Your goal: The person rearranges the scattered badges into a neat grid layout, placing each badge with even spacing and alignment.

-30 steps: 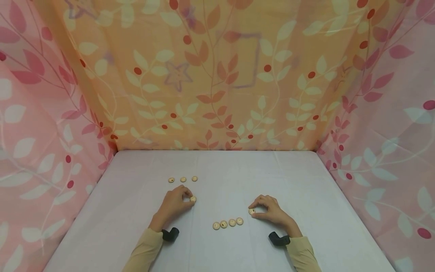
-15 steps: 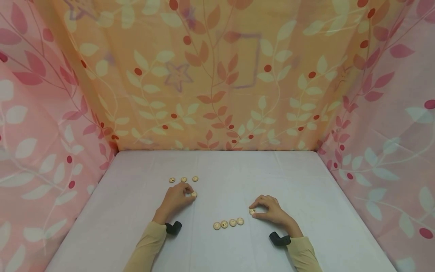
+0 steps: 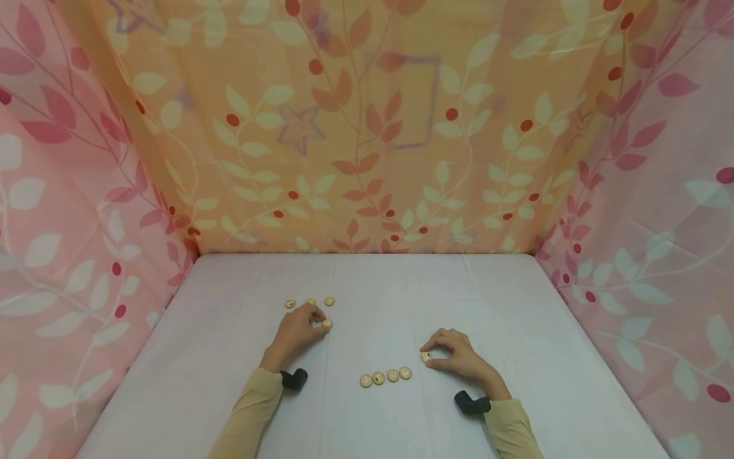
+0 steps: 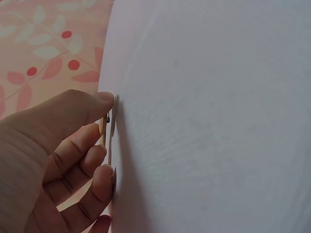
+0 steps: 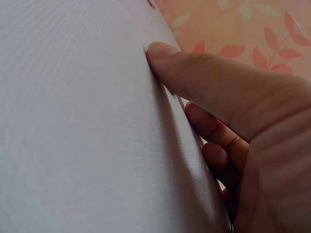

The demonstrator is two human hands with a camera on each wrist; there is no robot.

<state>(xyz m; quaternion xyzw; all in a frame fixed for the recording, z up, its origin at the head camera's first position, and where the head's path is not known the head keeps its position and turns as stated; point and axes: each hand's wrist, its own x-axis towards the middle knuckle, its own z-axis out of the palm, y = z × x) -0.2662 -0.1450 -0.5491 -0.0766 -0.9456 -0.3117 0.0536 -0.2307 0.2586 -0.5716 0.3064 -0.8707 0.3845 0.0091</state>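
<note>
My left hand (image 3: 294, 333) pinches a small round beige wooden disc (image 3: 327, 323) between thumb and fingers, close below a row of three similar discs (image 3: 329, 301). Its knuckles partly cover the row's middle disc (image 3: 310, 301). In the left wrist view the held disc (image 4: 102, 124) shows edge-on between thumb and fingertips. On the other side, my right hand (image 3: 457, 357) pinches another disc (image 3: 425, 357) with a dark mark on its face. From the right wrist, thumb (image 5: 194, 73) and fingertips are down at the cloth, and the disc is mostly hidden.
Several more discs (image 3: 392, 375) lie in a slightly slanting row between the hands, nearer the front. White cloth (image 3: 378, 306) covers the table. Patterned curtains (image 3: 367, 159) close off the back and both sides. Each wrist wears a black camera mount (image 3: 471, 403).
My left hand has moved away from me with its disc, toward the far row, and now overlaps the middle disc there. The right hand has kept its place.
</note>
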